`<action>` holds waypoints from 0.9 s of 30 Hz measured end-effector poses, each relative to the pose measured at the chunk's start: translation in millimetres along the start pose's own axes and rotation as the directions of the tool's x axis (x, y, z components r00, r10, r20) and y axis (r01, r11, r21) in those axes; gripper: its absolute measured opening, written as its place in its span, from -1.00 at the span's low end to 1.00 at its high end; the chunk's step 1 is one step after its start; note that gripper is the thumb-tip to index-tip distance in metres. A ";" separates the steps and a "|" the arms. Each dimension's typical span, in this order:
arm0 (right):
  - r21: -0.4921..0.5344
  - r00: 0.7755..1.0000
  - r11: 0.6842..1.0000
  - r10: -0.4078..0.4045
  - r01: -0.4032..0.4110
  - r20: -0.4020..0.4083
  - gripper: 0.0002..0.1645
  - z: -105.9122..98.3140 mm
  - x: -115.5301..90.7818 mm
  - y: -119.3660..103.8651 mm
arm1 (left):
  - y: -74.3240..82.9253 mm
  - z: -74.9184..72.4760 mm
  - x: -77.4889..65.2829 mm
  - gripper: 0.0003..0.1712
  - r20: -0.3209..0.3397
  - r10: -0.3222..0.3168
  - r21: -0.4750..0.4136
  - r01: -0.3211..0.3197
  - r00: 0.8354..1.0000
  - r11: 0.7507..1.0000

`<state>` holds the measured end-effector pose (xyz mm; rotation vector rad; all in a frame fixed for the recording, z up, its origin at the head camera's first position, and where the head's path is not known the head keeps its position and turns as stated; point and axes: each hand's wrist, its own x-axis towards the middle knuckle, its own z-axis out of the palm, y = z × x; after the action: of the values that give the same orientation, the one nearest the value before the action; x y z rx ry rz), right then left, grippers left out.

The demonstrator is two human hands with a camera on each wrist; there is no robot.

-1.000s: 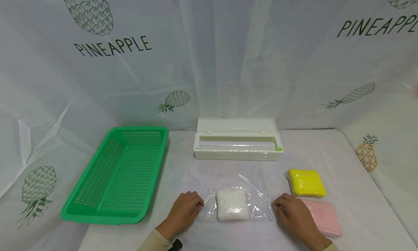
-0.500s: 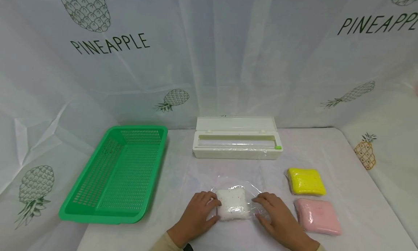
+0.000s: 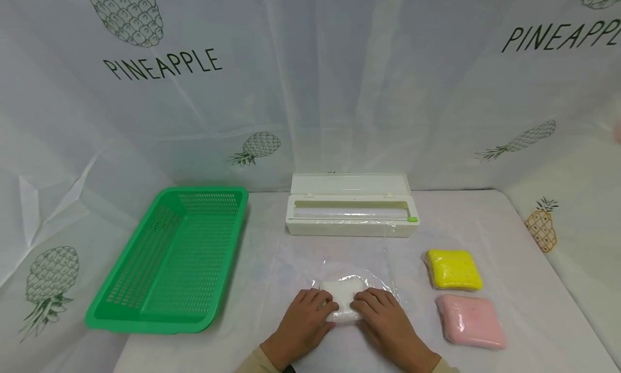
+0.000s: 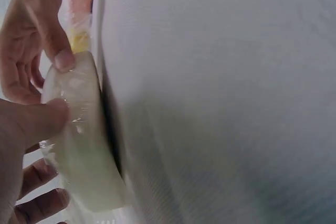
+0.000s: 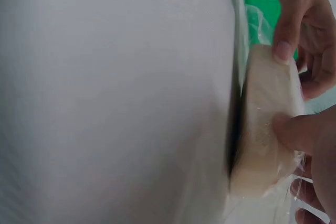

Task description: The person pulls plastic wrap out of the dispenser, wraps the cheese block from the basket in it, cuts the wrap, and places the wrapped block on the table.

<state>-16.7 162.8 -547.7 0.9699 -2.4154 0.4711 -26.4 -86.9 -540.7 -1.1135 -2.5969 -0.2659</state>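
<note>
A square white speckled block [image 3: 343,295], glossy with clear film, lies at the front middle of the table on a sheet of cling film [image 3: 383,270]. My left hand [image 3: 303,322] holds its left side, fingertips on top and thumb at the near face. From the other side my right hand [image 3: 388,324] grips it the same way. Both wrist views show the thumbs pressed against the block's near side, with the left thumb [image 4: 44,121] and the right thumb [image 5: 299,132] in the foreground. The far fingertips are partly hidden.
A white cling film dispenser [image 3: 351,229] with its lid up stands at the back. To the left is a green basket [image 3: 228,270]. A wrapped yellow block [image 3: 454,269] and a wrapped pink block [image 3: 471,322] lie on the right. Pineapple-print cloth [image 3: 339,92] hangs behind.
Both hands have moved inward from the film's two sides onto the white block, drawing the film edges in with them. The dispenser, basket and other blocks stay put.
</note>
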 end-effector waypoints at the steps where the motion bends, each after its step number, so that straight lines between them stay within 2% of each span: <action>1: -0.004 1.000 1.000 0.001 -0.001 0.002 -0.71 -0.5 0.8 0.8 | -0.5 -0.4 0.4 -0.59 0.004 -0.008 -0.004 0.008 1.000 1.000; 3: -0.012 1.000 1.000 0.016 -0.016 0.010 -0.43 -2.9 3.2 1.7 | -1.7 -2.9 2.3 -0.62 0.007 -0.027 -0.009 0.027 1.000 1.000; 4: -0.013 0.999 1.000 0.027 -0.027 0.020 -0.40 -4.5 4.8 2.1 | -2.2 -4.6 3.4 -0.62 0.006 -0.035 -0.010 0.035 0.999 0.999; 8: 0.009 0.996 0.997 0.077 -0.078 0.055 -0.77 -13.8 15.7 3.7 | -5.8 -10.2 9.5 -0.43 -0.017 -0.046 0.010 0.047 0.999 0.999; 10: 0.030 0.992 0.994 0.104 -0.106 0.074 -0.74 -18.1 24.1 4.9 | -8.4 -10.5 13.2 -0.32 -0.032 -0.038 0.038 0.039 0.999 0.998; 12: 0.058 0.985 0.988 0.137 -0.144 0.102 -0.71 -22.0 33.0 6.5 | -11.2 -10.3 18.0 -0.29 -0.042 -0.033 0.073 0.036 0.999 0.997; 15: 0.104 0.969 0.972 0.194 -0.210 0.150 -0.73 -26.5 46.9 10.1 | -16.5 -10.0 26.4 -0.39 -0.050 -0.040 0.094 0.044 0.998 0.995; 18: 0.111 0.958 0.961 0.232 -0.252 0.169 -0.73 -29.4 58.3 13.2 | -22.5 -11.4 35.2 -0.50 -0.030 -0.067 0.064 0.069 0.997 0.996; 21: 0.066 0.964 0.969 0.229 -0.239 0.135 -0.66 -29.6 65.5 14.5 | -28.7 -14.7 44.1 -0.53 0.014 -0.090 0.030 0.089 0.996 0.996; 27: -0.022 0.993 0.993 0.114 -0.113 0.026 -0.50 -23.9 69.5 12.6 | -40.4 -19.8 61.6 -0.58 0.106 -0.132 -0.060 0.139 0.985 0.988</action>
<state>-61.7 145.1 -491.0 0.8382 -2.5048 0.4744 -92.2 -78.6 -502.9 -0.9969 -2.7786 -0.3368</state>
